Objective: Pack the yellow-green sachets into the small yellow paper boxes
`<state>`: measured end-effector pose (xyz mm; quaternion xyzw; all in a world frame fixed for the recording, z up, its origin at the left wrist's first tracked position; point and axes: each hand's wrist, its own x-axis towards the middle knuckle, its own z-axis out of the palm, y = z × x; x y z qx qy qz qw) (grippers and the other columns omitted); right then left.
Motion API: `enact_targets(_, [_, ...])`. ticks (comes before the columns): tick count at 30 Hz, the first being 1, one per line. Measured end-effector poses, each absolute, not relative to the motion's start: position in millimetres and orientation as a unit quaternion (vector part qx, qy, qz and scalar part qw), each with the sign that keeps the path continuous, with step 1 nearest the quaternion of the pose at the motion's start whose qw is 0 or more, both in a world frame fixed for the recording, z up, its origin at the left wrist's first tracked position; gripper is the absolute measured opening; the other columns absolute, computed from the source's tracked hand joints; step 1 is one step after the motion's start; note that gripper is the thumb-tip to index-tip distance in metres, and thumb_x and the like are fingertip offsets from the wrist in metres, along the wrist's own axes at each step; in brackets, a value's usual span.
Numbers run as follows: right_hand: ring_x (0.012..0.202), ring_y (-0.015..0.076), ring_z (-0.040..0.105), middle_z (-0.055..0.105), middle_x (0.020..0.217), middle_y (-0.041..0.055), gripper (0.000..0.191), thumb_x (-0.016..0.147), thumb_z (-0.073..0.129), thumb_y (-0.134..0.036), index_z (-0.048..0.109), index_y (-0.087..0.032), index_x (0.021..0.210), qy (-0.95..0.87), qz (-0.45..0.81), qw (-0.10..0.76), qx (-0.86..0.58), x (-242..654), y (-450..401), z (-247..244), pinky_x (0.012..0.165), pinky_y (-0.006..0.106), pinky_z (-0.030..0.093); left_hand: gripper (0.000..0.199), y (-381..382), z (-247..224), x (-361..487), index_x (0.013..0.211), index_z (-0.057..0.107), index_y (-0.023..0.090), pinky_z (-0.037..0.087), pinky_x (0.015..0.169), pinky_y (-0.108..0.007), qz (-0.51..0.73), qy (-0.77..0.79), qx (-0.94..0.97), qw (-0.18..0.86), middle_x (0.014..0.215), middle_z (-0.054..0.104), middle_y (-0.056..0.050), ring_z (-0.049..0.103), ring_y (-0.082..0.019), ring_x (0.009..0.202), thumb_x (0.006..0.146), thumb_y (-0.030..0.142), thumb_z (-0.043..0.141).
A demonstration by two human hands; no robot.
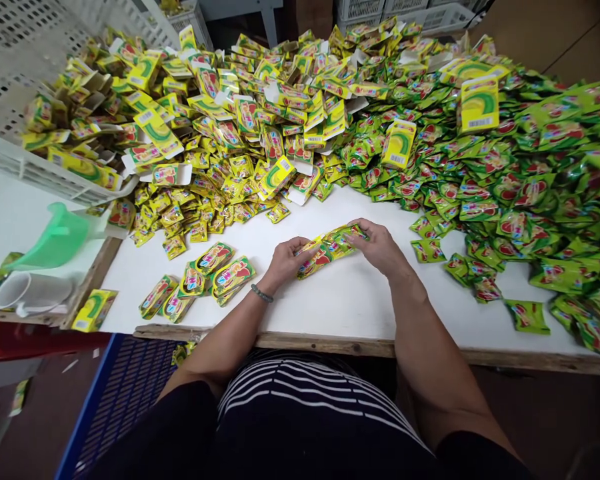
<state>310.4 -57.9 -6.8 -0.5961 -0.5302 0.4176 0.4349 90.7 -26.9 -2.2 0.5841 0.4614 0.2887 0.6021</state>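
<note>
My left hand (286, 264), with a bead bracelet at its wrist, grips a small yellow and green printed box (316, 260) just above the white table. Fingers of my right hand (379, 247) close on a green candy packet (344, 241) at the box's right end. Whether the packet is partly inside the box, I cannot make out. Left of my left hand lie several filled-looking boxes (233, 276) in a loose group. Loose green packets (428, 251) lie to the right of my right hand.
A heap of yellow boxes (245, 113) and small yellow packets (180, 200) covers the back left; green packets (510, 193) pile up on the right. A white crate (65, 167), green scoop (55, 237) and white mug (33, 293) stand at the left. A blue basket (125, 393) sits below.
</note>
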Motion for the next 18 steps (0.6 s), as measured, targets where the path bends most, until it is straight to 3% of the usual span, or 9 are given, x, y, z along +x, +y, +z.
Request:
enact_targets(5, [0.080, 0.0197, 0.062, 0.071, 0.086, 0.0024, 0.031, 0.073, 0.067, -0.047, 0.068, -0.020, 0.088, -0.528, 0.399, 0.445, -0.603, 297, -56, -5, 0.076, 0.033, 0.051, 0.053, -31, -3, 95, 0.091, 0.068, 0.013, 0.046, 0.067, -0.024, 0.279, 0.438, 0.550, 0.654, 0.083, 0.071, -0.003, 0.061, -0.012, 0.070, 0.062, 0.055, 0.080])
enact_targets(11, [0.058, 0.0141, 0.051, 0.066, 0.071, 0.0004, 0.042, 0.068, 0.068, -0.061, 0.064, -0.020, 0.078, -0.464, 0.313, 0.480, -0.676, 276, -57, -7, 0.058, 0.029, 0.045, 0.056, -33, -1, 103, 0.088, 0.065, 0.013, 0.048, 0.067, -0.025, 0.319, 0.423, 0.451, 0.718, 0.079, 0.071, -0.002, 0.062, -0.012, 0.068, 0.054, 0.052, 0.086])
enact_targets(18, [0.083, 0.0226, 0.057, 0.068, 0.089, 0.0069, 0.037, 0.070, 0.068, -0.059, 0.064, -0.022, 0.069, -0.501, 0.218, 0.477, -0.689, 280, -57, -13, 0.067, 0.034, 0.045, 0.052, -34, -1, 100, 0.088, 0.064, 0.015, 0.048, 0.068, -0.024, 0.361, 0.431, 0.458, 0.689, 0.080, 0.071, -0.001, 0.063, -0.011, 0.068, 0.058, 0.053, 0.083])
